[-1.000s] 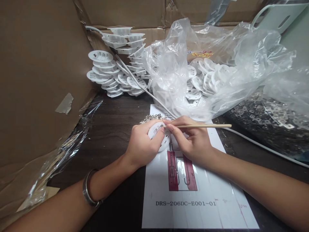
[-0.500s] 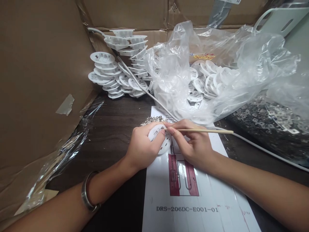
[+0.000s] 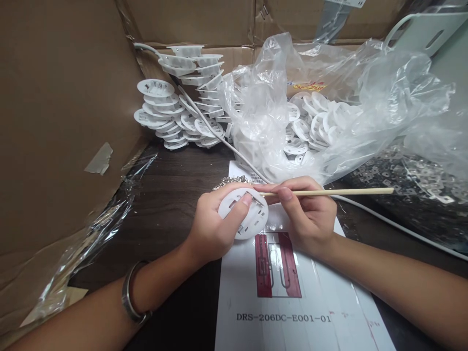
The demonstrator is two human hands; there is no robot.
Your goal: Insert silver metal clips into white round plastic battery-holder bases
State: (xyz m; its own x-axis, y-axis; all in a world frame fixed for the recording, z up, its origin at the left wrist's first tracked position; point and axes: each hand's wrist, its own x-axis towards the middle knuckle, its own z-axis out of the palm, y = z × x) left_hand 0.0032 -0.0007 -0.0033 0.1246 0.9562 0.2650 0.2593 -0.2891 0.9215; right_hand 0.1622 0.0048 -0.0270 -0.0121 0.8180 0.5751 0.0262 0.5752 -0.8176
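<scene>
A round white plastic disc [image 3: 256, 219] with slots is pinched in my left hand [image 3: 215, 224], the thumb lying across its face. My right hand [image 3: 309, 209] grips a thin wooden stick [image 3: 347, 192] that points out to the right. The stick's left tip meets the disc's upper right edge near a slot. Just behind my left hand lies a small heap of metal pieces [image 3: 236, 181]. Beneath both hands is a white printed sheet [image 3: 237, 292] with a red and grey drawing.
Stacked white discs [image 3: 157, 105] stand at the back left. A clear plastic bag [image 3: 270, 107] holds more discs. Many flat metal parts [image 3: 413, 175] lie at the right. A white cable [image 3: 208, 124] crosses the table [image 3: 164, 195]; cardboard [image 3: 66, 97] rises on the left.
My right hand and the stick have moved right. More of the disc shows, and its face is turned further into view. My left hand has barely moved.
</scene>
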